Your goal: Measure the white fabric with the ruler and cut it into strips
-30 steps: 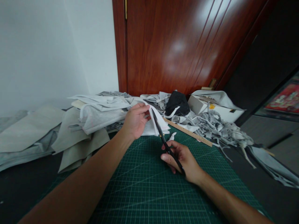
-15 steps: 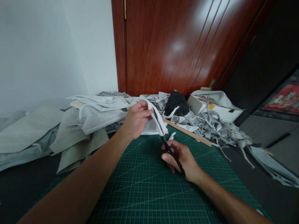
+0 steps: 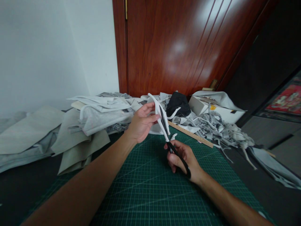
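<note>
The left hand (image 3: pixel 142 126) pinches the white cloth (image 3: pixel 157 110) between thumb and fingers, above the mat (image 3: pixel 143 182). The right hand (image 3: pixel 184 158), nearer the viewer, grips the scissors (image 3: pixel 173 148) by the handles. The cloth stands between the two hands, slanting from the left fingertips down toward the scissors' pivot, with the dark blades along it. A ruler (image 3: pixel 192 135) lies beyond the right hand.

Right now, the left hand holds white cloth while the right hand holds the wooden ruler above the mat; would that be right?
Not the ruler: the head view shows the right hand holding black scissors above the mat; the left hand holds white cloth.
</note>
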Demonstrator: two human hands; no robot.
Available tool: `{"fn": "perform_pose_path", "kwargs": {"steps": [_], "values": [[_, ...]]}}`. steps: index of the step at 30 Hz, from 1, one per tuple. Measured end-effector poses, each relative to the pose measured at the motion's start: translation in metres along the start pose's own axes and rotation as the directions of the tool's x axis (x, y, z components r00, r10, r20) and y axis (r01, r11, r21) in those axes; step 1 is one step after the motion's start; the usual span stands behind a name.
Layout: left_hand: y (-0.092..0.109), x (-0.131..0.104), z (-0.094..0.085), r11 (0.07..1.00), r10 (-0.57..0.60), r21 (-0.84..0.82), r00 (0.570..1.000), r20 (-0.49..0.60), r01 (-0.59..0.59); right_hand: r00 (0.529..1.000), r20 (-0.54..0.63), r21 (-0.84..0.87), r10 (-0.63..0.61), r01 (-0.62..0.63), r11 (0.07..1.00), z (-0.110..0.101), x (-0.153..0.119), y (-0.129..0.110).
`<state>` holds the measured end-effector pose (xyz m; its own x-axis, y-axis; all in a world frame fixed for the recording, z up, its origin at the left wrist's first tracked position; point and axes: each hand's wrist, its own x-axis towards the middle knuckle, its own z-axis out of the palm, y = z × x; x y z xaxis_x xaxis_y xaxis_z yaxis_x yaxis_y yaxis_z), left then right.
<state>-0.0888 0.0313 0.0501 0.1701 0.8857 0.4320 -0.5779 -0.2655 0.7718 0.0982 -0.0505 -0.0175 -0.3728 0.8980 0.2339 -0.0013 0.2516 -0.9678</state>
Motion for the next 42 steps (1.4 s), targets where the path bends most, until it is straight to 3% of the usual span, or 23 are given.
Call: {"fn": "perform_pose_path", "kwargs": {"steps": [9, 26, 33, 42], "values": [[-0.010, -0.004, 0.004, 0.999, 0.006, 0.052, 1.000, -0.005, -0.006, 1.000, -0.010, 0.034, -0.027, 0.027, 0.999, 0.000, -0.001, 0.001], [-0.012, -0.006, 0.008, 0.999, -0.024, 0.046, 0.998, -0.062, 0.027, 0.999, -0.039, 0.014, 0.037, -0.037, 0.999, 0.002, 0.000, -0.006], [-0.011, -0.004, 0.006, 0.993, -0.072, -0.097, 0.996, -0.045, 0.068, 0.999, -0.021, 0.030, 0.042, -0.042, 0.999, 0.000, 0.000, -0.006], [-0.015, -0.003, 0.006, 0.987, -0.024, -0.162, 0.998, -0.063, 0.013, 0.999, 0.007, 0.029, 0.032, -0.032, 0.999, 0.000, 0.000, -0.005]]}}
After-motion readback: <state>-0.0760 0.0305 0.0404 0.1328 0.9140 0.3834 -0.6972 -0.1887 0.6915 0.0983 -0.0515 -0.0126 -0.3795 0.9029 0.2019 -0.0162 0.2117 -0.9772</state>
